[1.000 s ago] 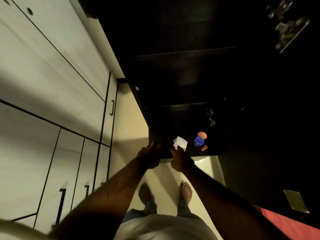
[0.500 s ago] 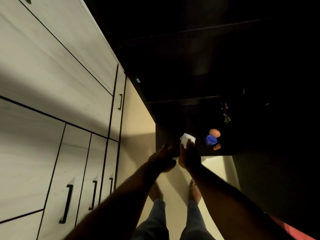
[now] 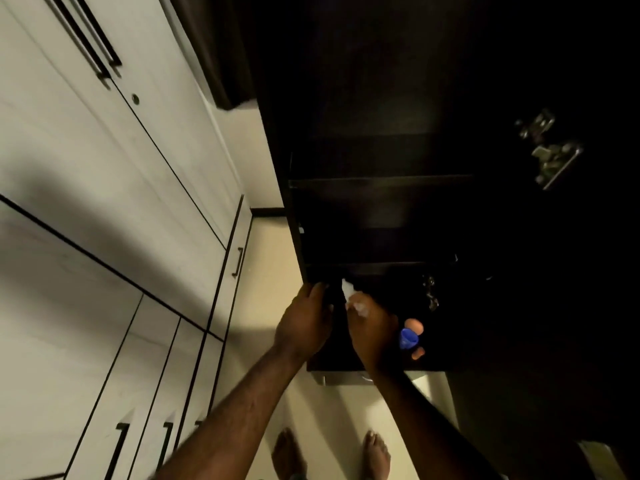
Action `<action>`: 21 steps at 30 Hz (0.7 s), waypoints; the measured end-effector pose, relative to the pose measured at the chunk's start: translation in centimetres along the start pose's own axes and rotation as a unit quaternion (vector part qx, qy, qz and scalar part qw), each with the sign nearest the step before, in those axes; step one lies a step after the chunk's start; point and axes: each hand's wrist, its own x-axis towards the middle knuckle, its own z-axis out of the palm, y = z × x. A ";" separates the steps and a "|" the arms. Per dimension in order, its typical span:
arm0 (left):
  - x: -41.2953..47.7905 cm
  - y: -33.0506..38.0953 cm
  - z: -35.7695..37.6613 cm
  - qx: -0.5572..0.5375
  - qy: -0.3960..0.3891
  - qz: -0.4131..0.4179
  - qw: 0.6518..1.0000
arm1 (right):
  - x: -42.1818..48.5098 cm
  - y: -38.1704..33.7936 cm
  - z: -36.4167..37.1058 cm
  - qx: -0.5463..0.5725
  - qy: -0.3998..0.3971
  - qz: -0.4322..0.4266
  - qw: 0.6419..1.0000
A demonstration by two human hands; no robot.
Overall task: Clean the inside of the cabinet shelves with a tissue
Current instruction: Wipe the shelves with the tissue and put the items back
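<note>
Left hand (image 3: 304, 323): fingers curl over the shelf edge (image 3: 381, 266); I judge it should brace there.
Tissue (image 3: 348, 289): small, white, crumpled; at the shelf's front-left corner, 11 o'clock of my right hand.
Right hand (image 3: 372, 327): pinches the tissue; best to wipe firmly toward 3 o'clock.
Blue cup (image 3: 409, 338): lift over it.

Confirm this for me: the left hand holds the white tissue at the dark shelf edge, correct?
No. In the head view it is the right hand that holds the white tissue at the dark shelf edge. The left hand is beside it, without the tissue.
</note>
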 end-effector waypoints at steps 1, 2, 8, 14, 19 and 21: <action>0.8 0.5 -1.2 -0.016 0.037 0.008 0.999 | 0.2 -1.9 -1.3 0.017 0.081 -0.052 0.995; 1.5 1.4 -2.9 -0.018 0.082 0.025 0.996 | 0.2 -3.8 -2.5 0.043 0.146 -0.081 0.985; 4.6 6.1 -11.3 -0.073 0.315 0.093 0.942 | 2.0 -14.0 -9.3 0.147 0.314 -0.284 0.894; 5.9 6.0 -14.0 0.106 0.286 0.175 0.936 | 7.4 -17.7 -5.9 -0.044 0.219 -0.348 0.911; 5.2 4.6 -14.2 0.093 0.239 0.142 0.956 | 8.2 -16.8 -3.5 -0.189 0.091 -0.304 0.929; 5.4 4.4 -14.2 0.006 0.211 0.113 0.971 | 7.8 -16.3 -3.3 -0.222 0.098 -0.300 0.922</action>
